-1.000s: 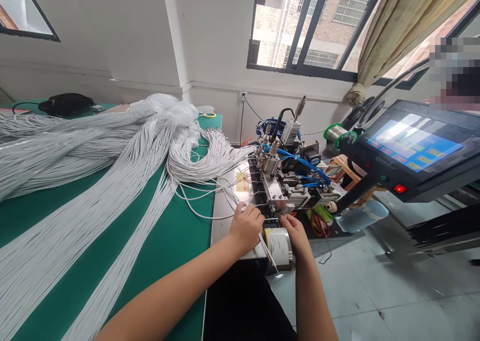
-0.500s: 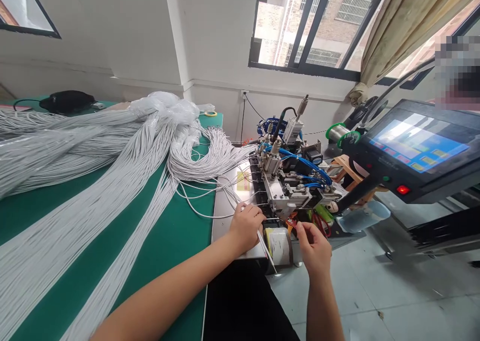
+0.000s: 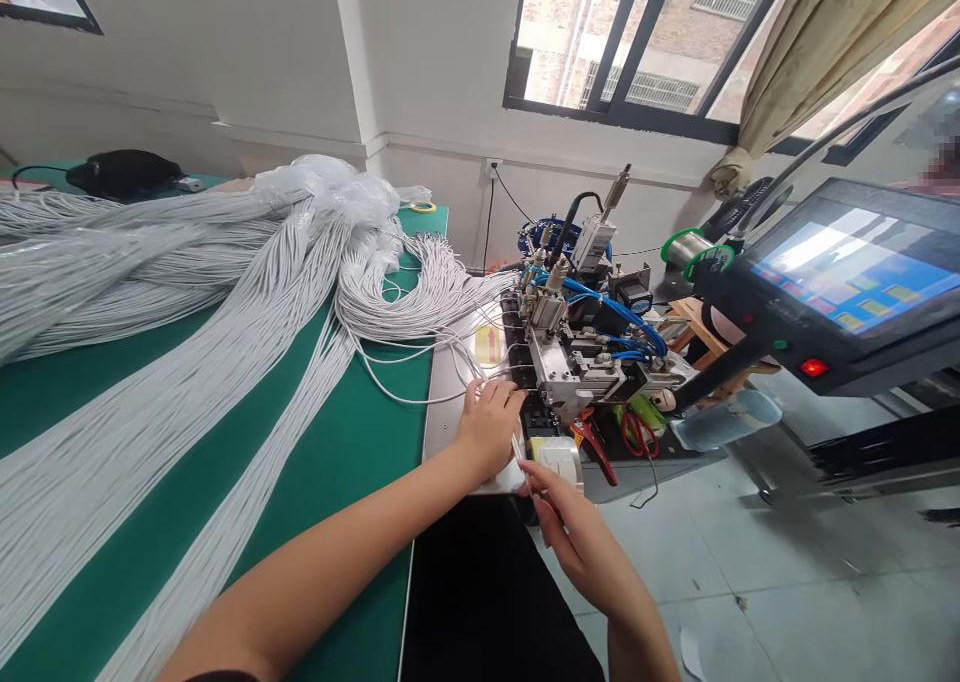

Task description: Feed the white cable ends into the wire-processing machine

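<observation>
My left hand rests on the metal plate beside the small machine, its fingers curled round thin white wires that run back to the bundles. A white wire end sticks out below that hand. My right hand is just below and to the right, near the plate's front corner, its fingers pinched on the end of that white wire. A white roll-like part sits right above my right hand.
Big bundles of white wires cover the green mat. A touchscreen panel on an arm stands at the right. Red-handled scissors and a blue cup lie by the machine. Tiled floor lies below right.
My right hand has left the machine's front, swung right, then dropped down to the wire end below my left hand. My left hand has hardly moved. The view tilted slightly down.
</observation>
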`<state>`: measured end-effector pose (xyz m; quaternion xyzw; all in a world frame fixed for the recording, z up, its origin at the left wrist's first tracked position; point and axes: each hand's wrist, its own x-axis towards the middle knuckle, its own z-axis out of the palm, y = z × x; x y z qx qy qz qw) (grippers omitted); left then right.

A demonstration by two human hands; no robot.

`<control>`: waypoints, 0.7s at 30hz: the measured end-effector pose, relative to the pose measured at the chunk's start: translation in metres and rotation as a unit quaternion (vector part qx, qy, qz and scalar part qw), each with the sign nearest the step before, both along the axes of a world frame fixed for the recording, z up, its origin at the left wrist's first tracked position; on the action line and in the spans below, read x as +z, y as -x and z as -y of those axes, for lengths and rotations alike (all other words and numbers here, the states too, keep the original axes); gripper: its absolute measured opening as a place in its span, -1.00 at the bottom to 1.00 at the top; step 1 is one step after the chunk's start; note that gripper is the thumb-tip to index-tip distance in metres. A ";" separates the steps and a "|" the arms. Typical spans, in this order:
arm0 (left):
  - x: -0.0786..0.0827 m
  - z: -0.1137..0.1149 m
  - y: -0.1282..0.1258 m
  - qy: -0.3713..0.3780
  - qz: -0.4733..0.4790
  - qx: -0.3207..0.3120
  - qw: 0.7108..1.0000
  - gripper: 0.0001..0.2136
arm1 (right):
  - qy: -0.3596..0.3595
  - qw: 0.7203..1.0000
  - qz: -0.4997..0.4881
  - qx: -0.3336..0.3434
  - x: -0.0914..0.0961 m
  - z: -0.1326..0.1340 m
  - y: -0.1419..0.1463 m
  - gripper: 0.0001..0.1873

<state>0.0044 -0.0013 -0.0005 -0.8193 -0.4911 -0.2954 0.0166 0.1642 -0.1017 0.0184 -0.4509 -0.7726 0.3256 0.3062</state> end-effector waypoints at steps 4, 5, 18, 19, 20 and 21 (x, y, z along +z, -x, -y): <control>0.000 0.001 0.001 -0.032 0.008 -0.059 0.998 -0.76 | -0.037 0.998 -0.032 -0.028 -0.006 -0.005 0.008 -0.63; 0.000 0.001 0.001 -0.043 0.008 -0.082 0.996 -0.77 | -0.054 0.997 -0.042 -0.038 -0.006 -0.007 0.008 -0.66; 0.005 0.003 0.006 -0.125 0.056 -0.109 0.985 -0.79 | -0.036 0.925 -0.193 -0.325 -0.003 -0.058 -0.008 -0.74; 0.005 0.003 0.006 -0.128 0.055 -0.108 0.984 -0.79 | -0.030 0.925 -0.195 -0.326 -0.002 -0.061 -0.008 -0.73; 0.005 0.004 0.006 -0.130 0.054 -0.110 0.984 -0.79 | -0.025 0.926 -0.196 -0.323 -0.001 -0.062 -0.007 -0.71; 0.005 0.004 0.005 -0.131 0.054 -0.110 0.984 -0.80 | -0.020 0.927 -0.198 -0.319 0.000 -0.063 -0.006 -0.70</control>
